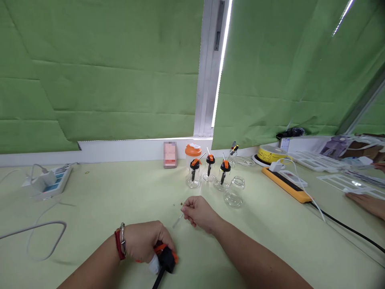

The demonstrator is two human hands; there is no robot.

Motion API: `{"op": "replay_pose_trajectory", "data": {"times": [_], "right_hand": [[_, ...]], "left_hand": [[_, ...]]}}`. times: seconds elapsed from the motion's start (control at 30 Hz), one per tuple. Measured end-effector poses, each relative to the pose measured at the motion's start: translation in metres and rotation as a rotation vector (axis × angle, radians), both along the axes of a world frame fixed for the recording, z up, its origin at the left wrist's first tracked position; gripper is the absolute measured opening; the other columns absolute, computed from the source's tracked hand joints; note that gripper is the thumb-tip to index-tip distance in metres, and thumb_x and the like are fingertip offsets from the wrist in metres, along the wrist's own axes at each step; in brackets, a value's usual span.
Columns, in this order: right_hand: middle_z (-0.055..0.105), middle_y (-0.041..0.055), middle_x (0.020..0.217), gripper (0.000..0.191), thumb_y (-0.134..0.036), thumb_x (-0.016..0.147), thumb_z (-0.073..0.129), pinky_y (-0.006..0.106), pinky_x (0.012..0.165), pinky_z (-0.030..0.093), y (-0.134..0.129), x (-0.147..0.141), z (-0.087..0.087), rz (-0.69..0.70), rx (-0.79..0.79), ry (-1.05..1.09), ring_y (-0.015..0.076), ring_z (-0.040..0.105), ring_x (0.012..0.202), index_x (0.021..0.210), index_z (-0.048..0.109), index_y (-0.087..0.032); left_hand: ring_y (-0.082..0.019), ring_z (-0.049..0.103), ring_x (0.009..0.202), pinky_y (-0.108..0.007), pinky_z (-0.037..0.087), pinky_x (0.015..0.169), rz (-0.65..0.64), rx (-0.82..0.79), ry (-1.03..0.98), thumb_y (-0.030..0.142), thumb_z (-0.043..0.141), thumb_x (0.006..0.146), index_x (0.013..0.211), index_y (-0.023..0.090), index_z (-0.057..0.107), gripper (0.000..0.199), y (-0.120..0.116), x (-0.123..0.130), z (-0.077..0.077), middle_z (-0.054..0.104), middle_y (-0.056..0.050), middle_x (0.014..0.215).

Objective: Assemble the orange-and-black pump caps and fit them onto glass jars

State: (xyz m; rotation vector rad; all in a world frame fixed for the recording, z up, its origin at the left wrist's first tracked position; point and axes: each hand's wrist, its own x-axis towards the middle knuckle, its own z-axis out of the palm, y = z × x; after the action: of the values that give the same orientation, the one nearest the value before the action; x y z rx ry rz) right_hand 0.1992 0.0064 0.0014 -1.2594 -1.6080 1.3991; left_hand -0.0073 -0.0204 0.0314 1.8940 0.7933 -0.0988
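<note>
The right hand (198, 212) pinches a thin clear stick (178, 220) near its upper end, thumb against curled fingers with no gap showing; the rest slants down just over the table (105, 192). It looks light and smooth, likely to roll or slip under a loose pinch — a hold close to the end leaves most of its length free. Whether it is glass or plastic I cannot tell, so it is best treated as something that could snap.

The left hand (147, 239) is closed over a black-and-orange lid (167, 259), a black stem (159, 277) jutting toward the near edge. The lid seems stiff, light plastic; its broad body gives a surer hold than the stem.

Just beyond the right hand lie tiny bits (181, 203), easily knocked away. Farther out, an open glass jar (234, 194) stands near three lidded jars (193, 182) — probably slick and breakable, best taken round the body.
</note>
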Motion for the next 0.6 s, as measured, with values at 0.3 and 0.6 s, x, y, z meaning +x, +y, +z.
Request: {"op": "replay_pose_trajectory", "data": {"times": [0.3,0.6], "right_hand": [[0.064,0.0067,0.078,0.014,-0.024,0.083,0.059,0.028,0.067,0.042,0.003,-0.04,-0.033,0.173,0.857,-0.793,0.0178,0.059,0.074,0.073,0.062,-0.015],[0.061,0.0033,0.078,0.022,-0.024,0.089,0.048,0.024,0.071,0.04,0.002,-0.034,-0.023,0.113,0.761,-0.566,0.0137,0.056,0.077,0.075,0.063,-0.016]], "left_hand": [[-0.018,0.062,0.067,-0.026,0.052,0.061,0.099,-0.074,-0.058,0.033,0.081,0.047,0.093,0.024,0.072,0.047,0.012,-0.016,-0.002,0.072,0.0,0.08],[-0.015,0.057,0.064,-0.027,0.05,0.061,0.184,-0.114,-0.11,0.024,0.074,0.053,0.086,0.021,0.069,0.034,0.018,-0.024,-0.008,0.064,0.002,0.072]]}}
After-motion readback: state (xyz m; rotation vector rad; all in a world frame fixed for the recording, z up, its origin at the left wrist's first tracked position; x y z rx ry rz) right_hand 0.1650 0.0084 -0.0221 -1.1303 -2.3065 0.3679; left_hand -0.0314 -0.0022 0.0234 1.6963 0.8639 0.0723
